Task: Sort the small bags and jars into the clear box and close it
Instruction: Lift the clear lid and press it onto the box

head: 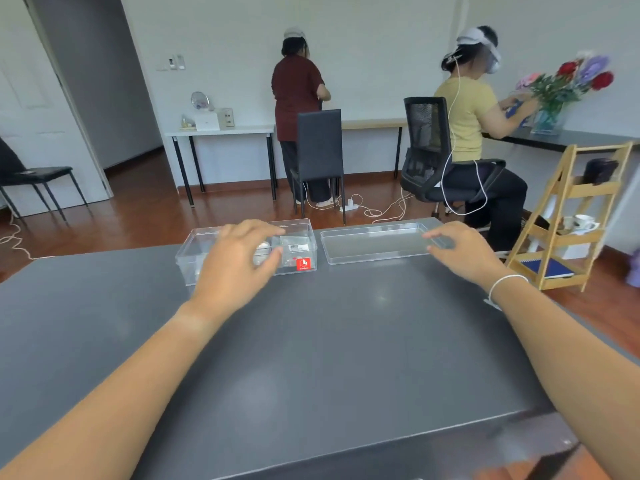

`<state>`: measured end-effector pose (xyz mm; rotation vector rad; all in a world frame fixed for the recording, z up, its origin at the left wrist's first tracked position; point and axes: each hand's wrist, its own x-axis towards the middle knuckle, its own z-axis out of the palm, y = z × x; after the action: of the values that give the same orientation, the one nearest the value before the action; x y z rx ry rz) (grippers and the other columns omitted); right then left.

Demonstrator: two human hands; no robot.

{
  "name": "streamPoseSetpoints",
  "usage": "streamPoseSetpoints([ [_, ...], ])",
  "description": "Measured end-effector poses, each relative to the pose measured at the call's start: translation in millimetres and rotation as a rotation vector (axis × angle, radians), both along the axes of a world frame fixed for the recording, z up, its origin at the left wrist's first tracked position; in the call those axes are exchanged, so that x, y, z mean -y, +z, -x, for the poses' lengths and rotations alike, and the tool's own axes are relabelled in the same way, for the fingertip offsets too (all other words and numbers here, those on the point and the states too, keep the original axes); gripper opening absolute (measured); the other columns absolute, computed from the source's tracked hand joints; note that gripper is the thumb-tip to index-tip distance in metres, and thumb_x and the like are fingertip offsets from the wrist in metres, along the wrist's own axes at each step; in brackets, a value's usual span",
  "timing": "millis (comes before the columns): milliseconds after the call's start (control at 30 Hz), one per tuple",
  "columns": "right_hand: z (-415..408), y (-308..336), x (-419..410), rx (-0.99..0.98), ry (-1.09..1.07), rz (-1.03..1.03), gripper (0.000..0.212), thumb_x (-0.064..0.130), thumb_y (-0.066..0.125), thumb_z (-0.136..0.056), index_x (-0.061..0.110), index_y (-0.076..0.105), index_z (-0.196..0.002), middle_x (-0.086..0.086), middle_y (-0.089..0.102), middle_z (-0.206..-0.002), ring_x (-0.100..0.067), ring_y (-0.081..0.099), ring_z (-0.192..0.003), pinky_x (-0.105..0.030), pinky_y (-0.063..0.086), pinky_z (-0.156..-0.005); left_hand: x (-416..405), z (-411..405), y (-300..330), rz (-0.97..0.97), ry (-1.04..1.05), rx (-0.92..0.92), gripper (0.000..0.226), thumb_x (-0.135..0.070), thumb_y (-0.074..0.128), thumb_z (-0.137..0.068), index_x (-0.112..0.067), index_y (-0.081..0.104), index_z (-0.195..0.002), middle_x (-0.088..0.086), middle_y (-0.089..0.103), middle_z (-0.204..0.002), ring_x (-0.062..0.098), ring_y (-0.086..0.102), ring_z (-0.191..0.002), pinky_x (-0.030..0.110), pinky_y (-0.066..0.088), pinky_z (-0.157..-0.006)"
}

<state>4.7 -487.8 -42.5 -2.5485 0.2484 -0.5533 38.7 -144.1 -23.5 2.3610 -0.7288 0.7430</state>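
Spread left hand (pixel 239 261) hovers over the clear plastic box (pixel 194 249); spread right hand (pixel 464 251) reaches the clear flat lid (pixel 374 242) just right, on the grey bench (pixel 329 341).

2 bare forearms, no sleeves on either. The left hand (pixel 239 265) wears no rings or watch, only a paler band across the wrist, well back from its fingers. The right hand (pixel 464 251) has 1 thin white string bracelet (pixel 507 280) round the wrist behind its fingers.
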Motion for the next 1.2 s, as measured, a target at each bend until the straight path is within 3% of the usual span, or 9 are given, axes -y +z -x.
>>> streamPoseSetpoints([
  [100, 1, -2, 2, -0.012, 0.006, -0.017, 0.025, 0.016, 0.061, -0.082, 0.017, 0.066, -0.107, -0.01, 0.054, -0.126, -0.028, 0.048, -0.118, -0.037, 0.033, -0.106, 45, 8, -6, -0.094, -0.074, -0.095, 0.03, -0.028, 0.054, -0.086, -0.026, 0.059, -0.116, -0.003, 0.059, -0.122, 0.021, 0.05, -0.112, 0.03, 0.04, -0.089],
  [200, 1, -5, 4, -0.041, 0.005, -0.032, 0.023, 0.015, 0.06, -0.083, 0.018, 0.066, -0.105, -0.01, 0.052, -0.126, -0.027, 0.047, -0.118, -0.033, 0.033, -0.103, 82, 11, -10, -0.147, -0.108, -0.176, 0.033, -0.031, 0.05, -0.088, -0.028, 0.055, -0.121, -0.004, 0.056, -0.125, 0.018, 0.056, -0.095, 0.027, 0.042, -0.077],
  [333, -1, -7, 6, -0.068, -0.015, -0.028, 0.02, 0.013, 0.057, -0.085, 0.017, 0.066, -0.103, -0.011, 0.051, -0.127, -0.03, 0.045, -0.12, -0.035, 0.032, -0.104, 110, 6, -18, -0.289, -0.049, -0.231, 0.041, -0.03, 0.046, -0.09, -0.025, 0.045, -0.131, -0.003, 0.046, -0.138, 0.022, 0.053, -0.116, 0.033, 0.043, -0.088],
  [533, -6, -7, 7, -0.065, -0.047, -0.029, 0.014, 0.011, 0.053, -0.087, 0.014, 0.066, -0.088, -0.012, 0.056, -0.118, -0.029, 0.053, -0.108, -0.031, 0.038, -0.094, 117, -1, -24, -0.344, 0.015, -0.231, 0.039, -0.024, 0.043, -0.091, -0.02, 0.047, -0.13, 0.004, 0.05, -0.134, 0.027, 0.052, -0.116, 0.036, 0.046, -0.087],
  [733, -6, -2, 12, 0.036, -0.085, -0.204, 0.015, 0.007, 0.049, -0.088, 0.011, 0.064, -0.086, -0.013, 0.061, -0.111, -0.019, 0.049, -0.089, -0.024, 0.035, -0.081, 110, -6, -24, -0.271, 0.011, -0.212, 0.039, -0.02, 0.044, -0.091, -0.022, 0.049, -0.129, 0.001, 0.051, -0.133, 0.024, 0.054, -0.112, 0.034, 0.045, -0.086],
  [967, 1, 8, 11, 0.184, -0.096, -0.288, 0.011, 0.012, 0.049, -0.09, 0.018, 0.057, -0.084, -0.008, 0.057, -0.114, -0.016, 0.046, -0.094, -0.028, 0.035, -0.083, 105, -6, -20, -0.093, -0.024, -0.056, 0.03, -0.017, 0.05, -0.089, -0.02, 0.059, -0.118, 0.0, 0.059, -0.119, 0.022, 0.053, -0.107, 0.027, 0.04, -0.074],
  [1200, 2, 13, -3, 0.317, -0.004, -0.402, 0.012, 0.01, 0.051, -0.088, 0.02, 0.058, -0.084, -0.006, 0.06, -0.109, -0.021, 0.053, -0.098, -0.027, 0.038, -0.084, 82, -7, -4, 0.06, 0.025, 0.099, 0.023, -0.018, 0.057, -0.087, -0.019, 0.065, -0.109, -0.003, 0.063, -0.119, 0.023, 0.054, -0.104, 0.025, 0.039, -0.074],
])
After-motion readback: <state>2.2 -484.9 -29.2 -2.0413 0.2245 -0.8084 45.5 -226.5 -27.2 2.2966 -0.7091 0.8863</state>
